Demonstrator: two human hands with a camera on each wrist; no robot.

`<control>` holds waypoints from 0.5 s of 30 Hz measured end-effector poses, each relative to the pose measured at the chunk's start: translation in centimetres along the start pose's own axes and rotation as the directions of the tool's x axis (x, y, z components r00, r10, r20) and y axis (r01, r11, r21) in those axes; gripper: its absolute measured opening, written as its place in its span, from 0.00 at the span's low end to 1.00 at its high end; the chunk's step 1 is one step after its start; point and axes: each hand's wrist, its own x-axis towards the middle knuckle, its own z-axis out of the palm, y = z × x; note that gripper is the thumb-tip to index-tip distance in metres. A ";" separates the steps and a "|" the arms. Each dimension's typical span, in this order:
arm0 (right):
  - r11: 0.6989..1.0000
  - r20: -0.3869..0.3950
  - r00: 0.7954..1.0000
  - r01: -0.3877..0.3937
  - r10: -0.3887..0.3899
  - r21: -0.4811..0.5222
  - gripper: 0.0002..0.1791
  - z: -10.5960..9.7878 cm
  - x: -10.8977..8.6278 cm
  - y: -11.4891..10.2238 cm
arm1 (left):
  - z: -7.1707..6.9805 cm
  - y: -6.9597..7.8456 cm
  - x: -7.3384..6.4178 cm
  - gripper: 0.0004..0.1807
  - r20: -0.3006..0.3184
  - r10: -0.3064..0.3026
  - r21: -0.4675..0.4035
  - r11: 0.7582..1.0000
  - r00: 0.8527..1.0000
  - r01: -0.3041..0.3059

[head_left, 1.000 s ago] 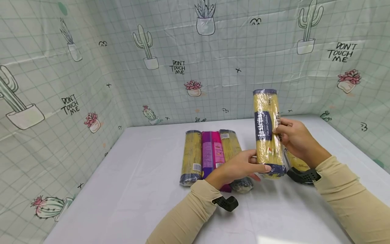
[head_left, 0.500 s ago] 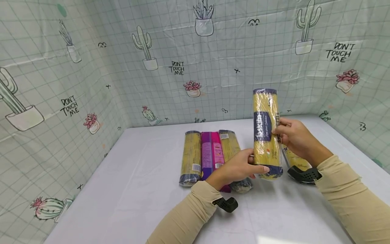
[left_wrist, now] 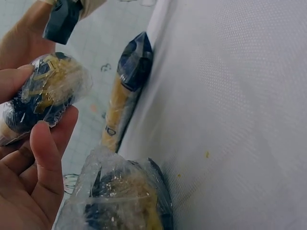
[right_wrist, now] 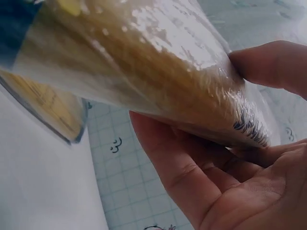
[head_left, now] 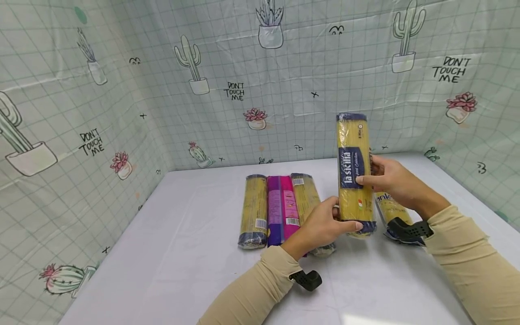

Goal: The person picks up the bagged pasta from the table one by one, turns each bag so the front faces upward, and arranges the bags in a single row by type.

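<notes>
A yellow pack of spaghetti (head_left: 352, 135) with a dark blue label and blue ends is held nearly upright above the table. My left hand (head_left: 322, 223) grips its lower end, thumb across the front of the blue band. On its right side my right hand (head_left: 387, 180) holds the middle, thumb over the label and fingers behind. The left wrist view shows the pack's bottom end (left_wrist: 53, 86), clear film over strand tips, between the left thumb and fingers. In the right wrist view the glossy wrapper (right_wrist: 182, 81) lies between thumb and fingers.
On the white table (head_left: 195, 216), a yellow pasta pack (head_left: 255, 203), a purple and pink pack (head_left: 280, 198) and another yellow pack (head_left: 306, 194) lie side by side. One more yellow pack (head_left: 392, 210) lies behind the right wrist. A cactus-print curtain (head_left: 284, 90) hangs around the back.
The held spaghetti pack has turned slightly and its top has risen a little. My right thumb has slid leftward onto the label. The left hand keeps its grip at the bottom.
</notes>
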 end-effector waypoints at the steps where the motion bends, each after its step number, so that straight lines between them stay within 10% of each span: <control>1: 1.000 -0.001 1.000 -0.001 0.001 -0.011 0.34 0.0 0.0 -0.1 | 0.0 0.0 0.0 0.22 0.002 0.006 -0.008 1.000 1.000 -0.006; 15: 0.994 -0.041 0.998 -0.045 0.041 -0.098 0.35 -0.4 0.2 0.5 | 0.2 0.0 0.2 0.19 0.053 -0.041 -0.021 0.999 0.998 0.042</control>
